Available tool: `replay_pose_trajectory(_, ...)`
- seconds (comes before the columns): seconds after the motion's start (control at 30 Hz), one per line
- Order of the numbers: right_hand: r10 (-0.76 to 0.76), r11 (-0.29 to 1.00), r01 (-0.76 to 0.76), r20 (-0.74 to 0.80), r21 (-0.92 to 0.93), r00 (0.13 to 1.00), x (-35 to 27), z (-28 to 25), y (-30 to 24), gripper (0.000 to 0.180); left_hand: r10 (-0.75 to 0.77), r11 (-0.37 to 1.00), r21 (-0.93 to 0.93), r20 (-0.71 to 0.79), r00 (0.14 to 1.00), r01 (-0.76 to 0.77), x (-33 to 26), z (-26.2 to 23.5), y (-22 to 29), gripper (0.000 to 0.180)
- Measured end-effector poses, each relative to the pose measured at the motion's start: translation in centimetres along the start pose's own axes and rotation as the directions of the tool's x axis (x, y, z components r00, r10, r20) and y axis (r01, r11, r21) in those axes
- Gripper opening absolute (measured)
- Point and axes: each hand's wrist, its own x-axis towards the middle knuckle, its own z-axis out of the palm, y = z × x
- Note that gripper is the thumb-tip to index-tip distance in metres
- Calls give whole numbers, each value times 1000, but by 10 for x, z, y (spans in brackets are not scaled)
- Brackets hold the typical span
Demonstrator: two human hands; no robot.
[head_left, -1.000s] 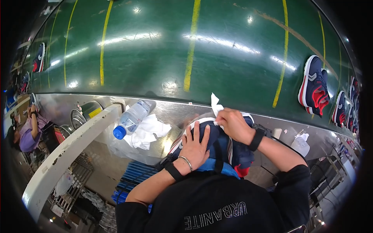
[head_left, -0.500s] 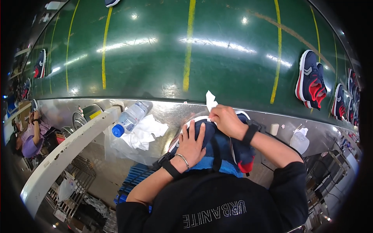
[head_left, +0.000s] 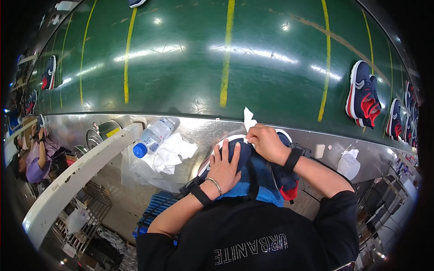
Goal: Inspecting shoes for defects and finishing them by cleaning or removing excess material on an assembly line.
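Note:
My left hand lies with fingers spread on a dark blue shoe with a white sole edge, just above my lap. My right hand pinches a crumpled white cloth or tissue against the shoe's sole edge; its free end sticks up past the fingers. A second dark blue shoe with a red part sits beside it, partly hidden by my right forearm. Under both is a blue apron or cloth across my lap.
A green belt with yellow lines carries shoes. On the metal ledge are a blue-capped water bottle, white cloths and a white plastic container. A curved white bar stands left; a person works beyond it.
The belt's yellow lines and the shoes on it have shifted slightly to the right. My hands stay almost in place, the right one still pinching the white cloth at the shoe's edge.

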Motion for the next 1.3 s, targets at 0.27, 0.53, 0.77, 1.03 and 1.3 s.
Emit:
replay_pose_trajectory(0.27, 153, 968, -127, -107, 216, 982, 14, -19, 8, 8, 11, 1000, -6, -20, 1000, -11, -2, -1, 0, 82)
replay_pose_trajectory(0.53, -13, 998, 11, 30, 59, 999, -1, 6, 4, 3, 5, 1000, -18, -25, 1000, -6, -3, 1, 0, 82)
replay_pose_trajectory(0.77, 3, 1000, -12, 314, 25, 949, -13, -19, 1, 6, 4, 999, -34, -47, 999, -5, -2, 1, -2, 83)
replay_pose_trajectory(1.03, -204, 973, 188, 113, 137, 973, 32, 17, 1, 5, 0, 997, -82, -89, 996, -7, -3, 0, -2, 86)
replay_pose_trajectory(1.3, -116, 993, 110, 130, 49, 985, 5, 1, 5, 5, -21, 997, -74, -103, 994, 14, -6, 6, -4, 88)
